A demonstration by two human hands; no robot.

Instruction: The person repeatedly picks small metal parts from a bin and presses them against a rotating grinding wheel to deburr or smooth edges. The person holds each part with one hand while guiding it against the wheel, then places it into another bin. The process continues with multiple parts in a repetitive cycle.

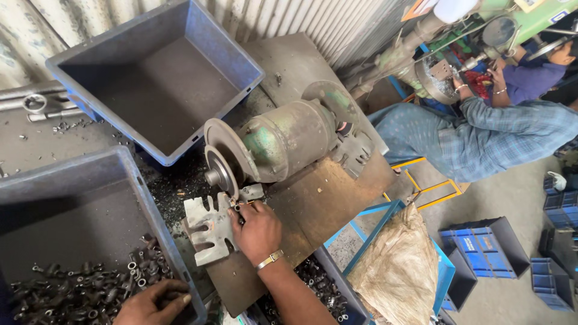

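Right at the bench grinder [283, 141], the person's right hand [257, 232] lies knuckles-up on a slotted metal plate [208, 229], its fingers bunched narrow and pinched together near the wheel [220, 171]. Something small sits at the fingertips beside the wheel, but it is too tiny to make out — I cannot say what it is. A metal watch band [270, 259] circles that wrist.

Lower down, the left hand [153, 304] rests in the near grey bin [144, 198], fingers curled loosely over a heap of small dark metal parts [78, 286] — rings and short sleeves, by the look of them. Whether it grips any of them I cannot tell; the fingertips are partly sunk among the pieces.

The near bin holds its parts only along the lower end, the rest of its floor showing bare. A second grey bin [198, 24] stands behind the grinder, tilted toward the corrugated wall [289, 18], with just its dusty floor showing inside. Below the bench, a blue crate [340, 301] carries more of the same small parts, and a crumpled tan sack [394, 265] leans against its edge. Dark metal shavings [174, 186] lie scattered between the grinder and the near bin.

Off to the far right, another person in a checked shirt [500, 135] bends over a green machine [512, 24], well apart from this bench. Several blue crates [481, 247] sit on the concrete floor near them.
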